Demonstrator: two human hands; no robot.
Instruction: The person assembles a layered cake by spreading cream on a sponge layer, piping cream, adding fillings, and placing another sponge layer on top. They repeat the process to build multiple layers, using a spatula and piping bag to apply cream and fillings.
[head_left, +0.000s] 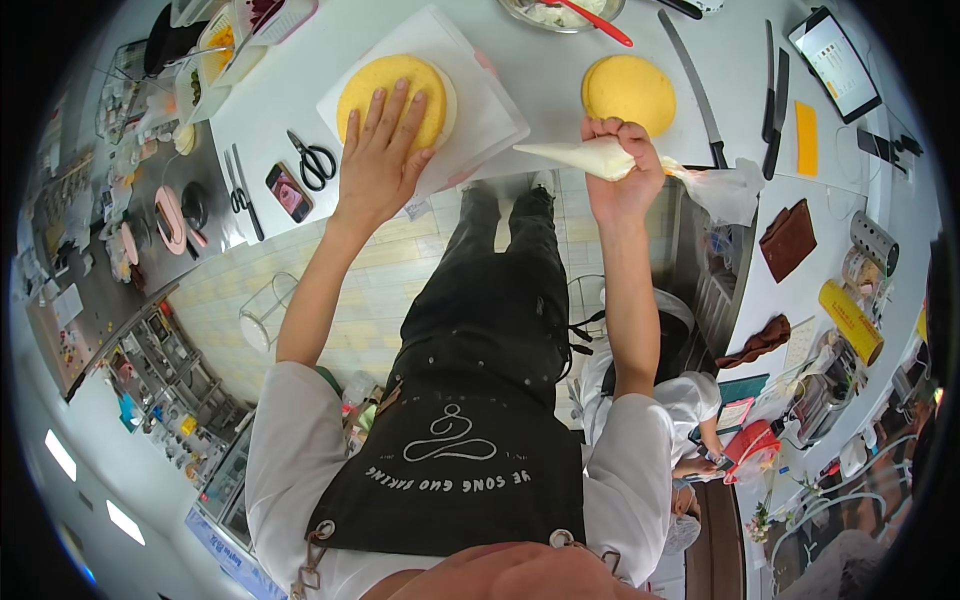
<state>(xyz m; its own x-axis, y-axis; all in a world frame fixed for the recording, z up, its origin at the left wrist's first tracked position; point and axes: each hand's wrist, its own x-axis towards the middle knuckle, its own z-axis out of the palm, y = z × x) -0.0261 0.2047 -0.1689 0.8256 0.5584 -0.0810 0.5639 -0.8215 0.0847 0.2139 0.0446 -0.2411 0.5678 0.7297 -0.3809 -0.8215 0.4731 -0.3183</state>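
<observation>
My left hand (382, 135) rests palm down, fingers spread, on a round yellow sponge cake layer (364, 82). A pale round edge shows beneath the layer, which lies on white square sheets or boards (480, 112) with pink corner marks. My right hand (622, 165) is closed around a piping bag (570, 156) filled with pale cream. The bag's tip points left, and its loose plastic end (724, 191) trails to the right. Just beyond this hand, more round yellow sponge layers (637, 90) are stacked on the white table (525, 67).
A metal bowl (555, 26) with a red spatula stands at the back. A serrated knife (694, 90) lies right of the sponges. Black scissors (316, 165) and a phone (289, 193) lie left. A co-worker (652, 390) works at the lower right.
</observation>
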